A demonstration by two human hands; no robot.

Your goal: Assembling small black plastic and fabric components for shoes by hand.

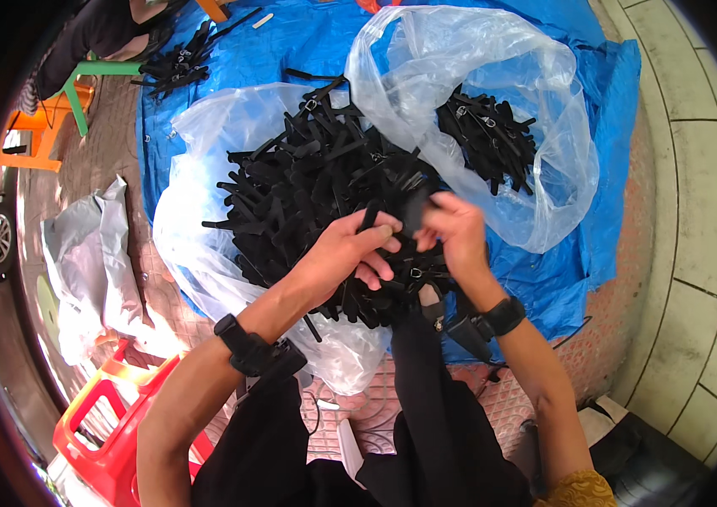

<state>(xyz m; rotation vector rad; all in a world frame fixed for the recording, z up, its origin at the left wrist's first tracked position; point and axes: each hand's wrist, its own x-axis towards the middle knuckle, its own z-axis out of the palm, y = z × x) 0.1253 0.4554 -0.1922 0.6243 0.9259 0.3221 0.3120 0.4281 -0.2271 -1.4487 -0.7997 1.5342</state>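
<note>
A large heap of black straps (291,182), some with small metal buckles, lies in front of me on clear plastic. My left hand (350,249) is over its near right part, thumb and forefinger closed on a black strap (369,215). Close beside it, my right hand (457,232) has its fingers curled in. A dark strap-like piece (415,209) at those fingertips is smeared by motion, so its exact shape does not show.
An open clear plastic bag (544,203) holds a smaller pile of black straps (487,139) at the right. A blue tarp (616,169) lies underneath. More straps (181,66) lie far left, near a seated person's leg (92,42). A red stool (113,422) stands near left.
</note>
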